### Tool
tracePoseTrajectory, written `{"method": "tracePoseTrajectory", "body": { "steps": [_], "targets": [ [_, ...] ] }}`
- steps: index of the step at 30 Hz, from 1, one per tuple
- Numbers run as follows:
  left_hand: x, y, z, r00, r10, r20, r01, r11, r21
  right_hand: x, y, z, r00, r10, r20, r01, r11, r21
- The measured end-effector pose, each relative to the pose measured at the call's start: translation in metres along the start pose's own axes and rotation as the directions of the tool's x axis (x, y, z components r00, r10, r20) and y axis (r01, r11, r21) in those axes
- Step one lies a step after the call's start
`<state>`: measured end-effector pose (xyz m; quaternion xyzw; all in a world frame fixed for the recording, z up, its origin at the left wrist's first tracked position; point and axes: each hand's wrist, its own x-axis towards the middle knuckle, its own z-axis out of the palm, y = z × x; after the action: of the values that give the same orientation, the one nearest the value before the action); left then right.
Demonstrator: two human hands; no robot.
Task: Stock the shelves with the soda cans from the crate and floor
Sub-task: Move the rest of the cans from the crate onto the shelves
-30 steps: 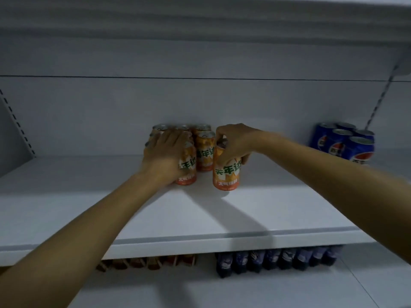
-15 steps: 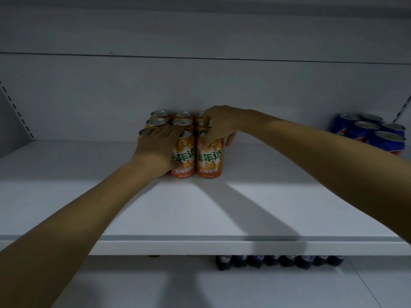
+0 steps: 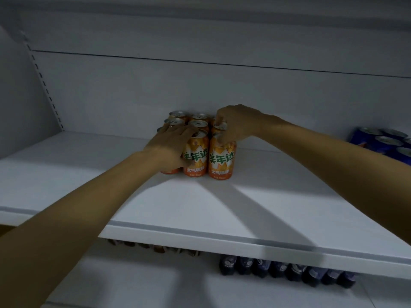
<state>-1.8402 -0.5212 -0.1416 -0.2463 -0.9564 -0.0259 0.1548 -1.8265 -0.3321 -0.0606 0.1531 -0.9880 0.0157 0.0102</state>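
Unmoved – right hand [image 3: 235, 125] atop orange can [image 3: 222, 160]

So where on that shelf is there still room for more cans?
The white shelf is bare between the orange cans and the blue cans, left of the orange cans, and along the front edge. It's crowded where both hands meet the orange cans.

Dim, bluish light, arm shadows fanning across the white shelf [image 3: 278, 196], soft grainy detail, wide-angle bending at edges.
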Motion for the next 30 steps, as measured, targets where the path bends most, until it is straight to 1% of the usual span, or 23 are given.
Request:
{"method": "tracePoseTrajectory", "body": {
  "steps": [2, 3, 6, 8, 12, 15, 18, 20, 23, 26, 28, 30],
  "targets": [
    [-0.01, -0.012, -0.016, 0.999, -0.036, -0.001, 0.036, 0.999, -0.012, -0.004, -0.01, -0.003, 0.994, -0.04, -0.104, 0.035, 0.998, -0.048],
    [-0.018, -0.022, -0.026, 0.998, -0.052, -0.021, 0.052, 0.999, 0.014, -0.004, -0.018, -0.004, 0.989, -0.072, -0.132, 0.066, 0.997, -0.047],
    [-0.058, -0.057, -0.052, 0.992, -0.102, -0.076, 0.117, 0.969, 0.218, 0.002, -0.056, -0.006, 0.975, -0.196, -0.108, 0.197, 0.98, 0.003],
    [-0.095, -0.078, -0.067, 0.978, -0.205, -0.036, 0.204, 0.912, 0.355, 0.01, -0.091, -0.004, 0.953, -0.291, -0.079, 0.293, 0.956, 0.014],
    [-0.186, -0.114, -0.085, 0.895, -0.446, 0.009, 0.404, 0.818, 0.41, 0.024, -0.175, 0.008, 0.862, -0.504, -0.057, 0.505, 0.863, -0.001],
    [-0.255, -0.128, -0.09, 0.785, -0.619, 0.038, 0.537, 0.709, 0.457, 0.023, -0.238, 0.024, 0.769, -0.638, -0.033, 0.637, 0.77, -0.029],
    [-0.311, -0.13, -0.085, 0.635, -0.767, 0.091, 0.64, 0.588, 0.495, 0.011, -0.303, 0.049, 0.68, -0.732, 0.043, 0.733, 0.68, -0.029],
    [-0.347, -0.127, -0.074, 0.533, -0.836, 0.127, 0.695, 0.519, 0.498, -0.003, -0.344, 0.076, 0.62, -0.78, 0.083, 0.784, 0.619, -0.045],
    [-0.398, -0.117, -0.046, 0.414, -0.893, 0.178, 0.743, 0.444, 0.501, -0.031, -0.391, 0.131, 0.514, -0.853, 0.089, 0.858, 0.513, -0.035],
    [-0.444, -0.102, -0.012, 0.301, -0.919, 0.255, 0.771, 0.392, 0.503, -0.06, -0.411, 0.192, 0.423, -0.892, 0.159, 0.906, 0.422, -0.04],
    [-0.471, -0.093, 0.014, 0.213, -0.925, 0.315, 0.806, 0.349, 0.479, -0.074, -0.412, 0.233, 0.4, -0.888, 0.225, 0.914, 0.405, -0.028],
    [-0.493, -0.084, 0.043, 0.137, -0.911, 0.388, 0.838, 0.316, 0.446, -0.083, -0.407, 0.27, 0.392, -0.87, 0.298, 0.906, 0.421, 0.039]
  ]
}}
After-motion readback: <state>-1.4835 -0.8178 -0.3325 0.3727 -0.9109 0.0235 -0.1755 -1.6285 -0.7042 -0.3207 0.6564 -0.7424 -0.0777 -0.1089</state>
